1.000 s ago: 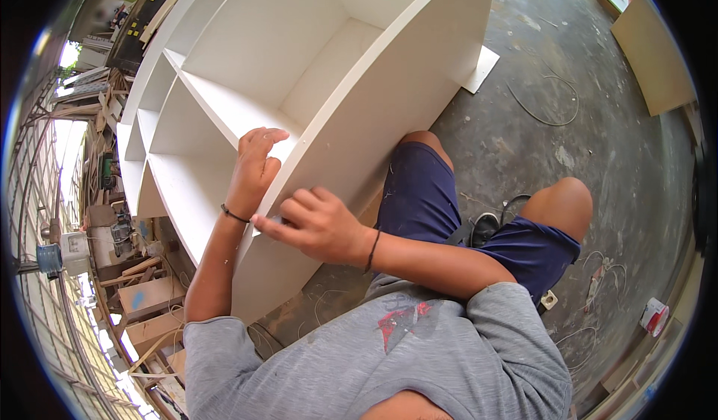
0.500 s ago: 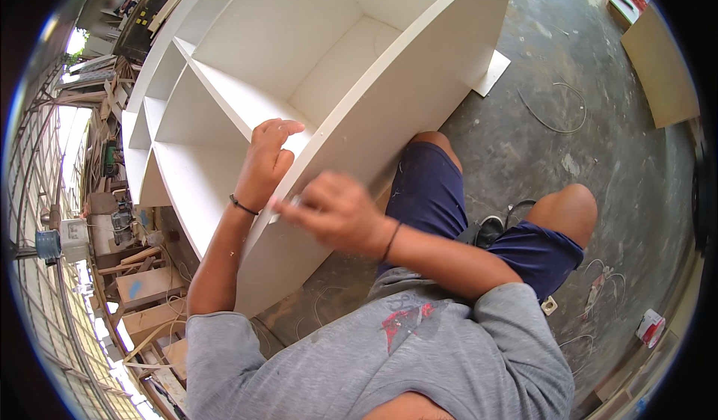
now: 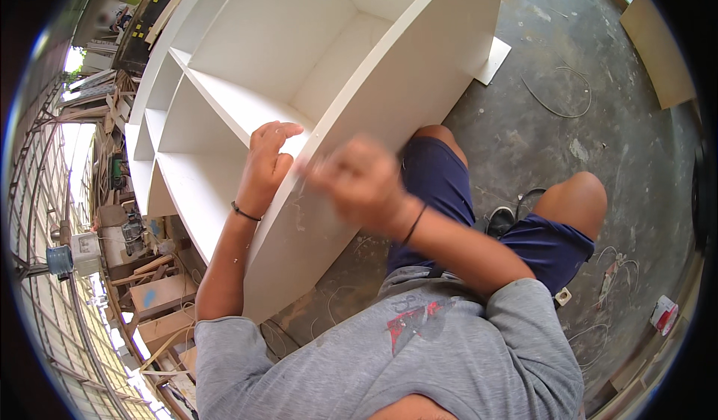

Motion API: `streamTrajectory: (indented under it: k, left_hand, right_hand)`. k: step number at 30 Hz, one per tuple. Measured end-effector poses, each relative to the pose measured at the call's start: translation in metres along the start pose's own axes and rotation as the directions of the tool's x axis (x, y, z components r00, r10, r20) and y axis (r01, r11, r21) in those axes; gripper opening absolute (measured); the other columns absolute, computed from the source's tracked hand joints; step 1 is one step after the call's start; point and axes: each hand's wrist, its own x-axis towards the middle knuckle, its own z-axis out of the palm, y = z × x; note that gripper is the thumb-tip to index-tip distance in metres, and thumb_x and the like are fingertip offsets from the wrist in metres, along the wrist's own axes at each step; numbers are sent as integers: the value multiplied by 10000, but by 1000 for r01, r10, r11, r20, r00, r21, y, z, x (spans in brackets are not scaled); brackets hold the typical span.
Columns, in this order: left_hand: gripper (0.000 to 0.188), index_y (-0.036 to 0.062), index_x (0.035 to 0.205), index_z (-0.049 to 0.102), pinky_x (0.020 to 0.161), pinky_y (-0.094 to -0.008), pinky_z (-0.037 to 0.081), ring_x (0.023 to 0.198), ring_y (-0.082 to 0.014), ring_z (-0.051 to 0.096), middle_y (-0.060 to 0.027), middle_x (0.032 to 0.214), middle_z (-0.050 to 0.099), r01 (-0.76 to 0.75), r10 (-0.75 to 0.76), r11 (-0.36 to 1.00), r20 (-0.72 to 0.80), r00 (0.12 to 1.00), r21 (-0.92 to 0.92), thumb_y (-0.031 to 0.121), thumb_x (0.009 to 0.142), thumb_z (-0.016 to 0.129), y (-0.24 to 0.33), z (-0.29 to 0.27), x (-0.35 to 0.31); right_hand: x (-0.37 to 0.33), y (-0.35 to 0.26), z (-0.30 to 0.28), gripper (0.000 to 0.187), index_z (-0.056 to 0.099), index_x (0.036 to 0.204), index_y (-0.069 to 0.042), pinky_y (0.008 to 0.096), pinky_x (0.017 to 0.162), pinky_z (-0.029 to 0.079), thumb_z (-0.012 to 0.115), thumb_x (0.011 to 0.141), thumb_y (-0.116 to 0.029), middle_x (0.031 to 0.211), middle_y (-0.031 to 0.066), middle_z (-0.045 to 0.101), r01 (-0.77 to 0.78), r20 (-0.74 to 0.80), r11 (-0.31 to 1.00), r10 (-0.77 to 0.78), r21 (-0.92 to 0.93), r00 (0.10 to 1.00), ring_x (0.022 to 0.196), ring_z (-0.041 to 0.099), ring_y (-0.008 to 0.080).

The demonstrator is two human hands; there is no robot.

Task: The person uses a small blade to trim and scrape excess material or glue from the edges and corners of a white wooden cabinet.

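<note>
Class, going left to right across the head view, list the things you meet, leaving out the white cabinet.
Wood scraps → left hand → right hand → black shoe → small pale socket → red-and-white tub.

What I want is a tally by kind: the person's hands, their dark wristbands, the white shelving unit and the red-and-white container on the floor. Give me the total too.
Left hand and right hand: 2
Dark wristbands: 2
White shelving unit: 1
Red-and-white container: 1
Total: 6
</note>
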Motion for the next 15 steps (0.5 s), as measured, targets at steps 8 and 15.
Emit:
streamTrajectory:
  k: [8,15]
  left_hand:
    - [443,47,1127,589,1017,-398,360,1219,-306,389,-79,1155,588,41,-41,999,12,999,13,-35,731,409,10,-6,2]
    - [459,58,1127,586,1023,-402,356,1216,-324,390,-88,1154,587,-66,65,997,10,998,42,-45,719,402,-5,-5,0]
  right_hand:
    - [59,150,-44,364,669,1128,-202,348,554,478,594,803,-57,722,67,530,-196,-275,898,88,-393,957,686,540,236]
    - [5,20,-7,383,668,1095,-263,313,610,505,584,753,-111,768,21,501,162,113,984,-153,-76,982,749,564,177]
